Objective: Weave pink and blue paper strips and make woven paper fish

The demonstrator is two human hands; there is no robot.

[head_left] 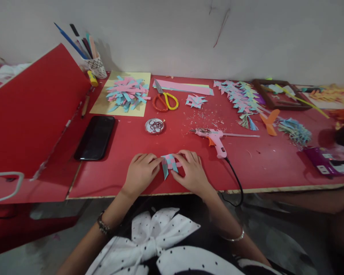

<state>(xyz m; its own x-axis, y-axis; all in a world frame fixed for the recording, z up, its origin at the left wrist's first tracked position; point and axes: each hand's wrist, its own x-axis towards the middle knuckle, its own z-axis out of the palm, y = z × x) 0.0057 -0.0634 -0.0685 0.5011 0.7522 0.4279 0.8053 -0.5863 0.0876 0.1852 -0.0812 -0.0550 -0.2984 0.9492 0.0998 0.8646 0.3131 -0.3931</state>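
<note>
pink-and-blue checked paper [169,161], red table [129,133], pink glue gun [218,140]

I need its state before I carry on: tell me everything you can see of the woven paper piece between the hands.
The woven paper piece is small, with pink and light-blue strips crossing in a checkered pattern. Two blue ends point toward the front edge of the red table, the left one longer and pointed; pink shows at the right. The left hand and right hand hold its opposite sides.

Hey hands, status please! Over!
Left hand, right hand: fingers on woven paper. Pink-and-blue checks, strips sticking out. Glue gun clear of hands.
</note>
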